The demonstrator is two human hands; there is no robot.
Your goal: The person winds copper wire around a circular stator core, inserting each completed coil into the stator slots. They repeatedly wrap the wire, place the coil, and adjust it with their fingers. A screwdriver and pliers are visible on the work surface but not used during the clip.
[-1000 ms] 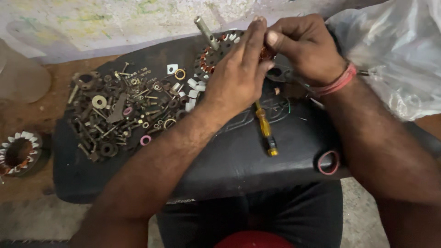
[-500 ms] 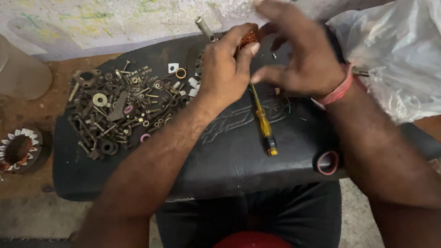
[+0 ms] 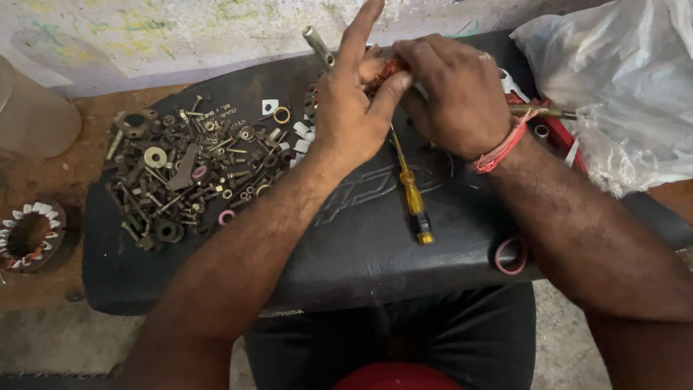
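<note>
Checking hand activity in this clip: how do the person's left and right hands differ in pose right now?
The left hand has its index finger stretched straight up and its thumb pressed to a small copper-wound part; the right hand has its fingers curled down over that part. The right hand's wrist bears a red thread band; the left hand's wrist is bare. Both meet on the part above the black seat cushion, beside a yellow-handled screwdriver.

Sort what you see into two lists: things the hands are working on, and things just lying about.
In hand: left hand, right hand, copper-wound part.
Lying about: screwdriver, pile of nuts and bolts, pink ring, plastic bag, stator ring.
</note>
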